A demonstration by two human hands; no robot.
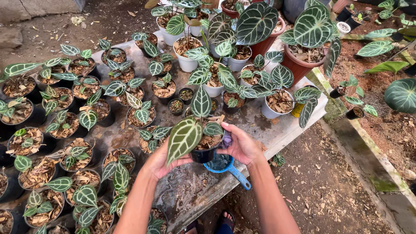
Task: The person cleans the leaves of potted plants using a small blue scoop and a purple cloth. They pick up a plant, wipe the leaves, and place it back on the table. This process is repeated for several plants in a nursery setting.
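**Both hands around one small potted plant**

The person holds a small black pot (203,154) just below the middle of the view, lifted over the grey bench (277,130). The left hand (161,161) sits at the pot's 8 o'clock, fingers curled under a big white-veined leaf (184,138), closed against the pot's side as far as I can see. The right hand (242,145) is at 3 o'clock, fingers wrapped round the rim, with something small and purple (227,139) pinched against it; I cannot tell what it is. Directly below the pot, at its 6 o'clock, a blue scoop (225,165) lies on the bench, handle pointing to 4 o'clock.

Rows of dark pots (65,125) with the same veined leaves crowd the bench towards 9 o'clock. White pots (187,63) and a red-brown pot (299,65) with larger leaves stand at 12 to 1 o'clock. Bare soil (320,186) lies at 4 o'clock.
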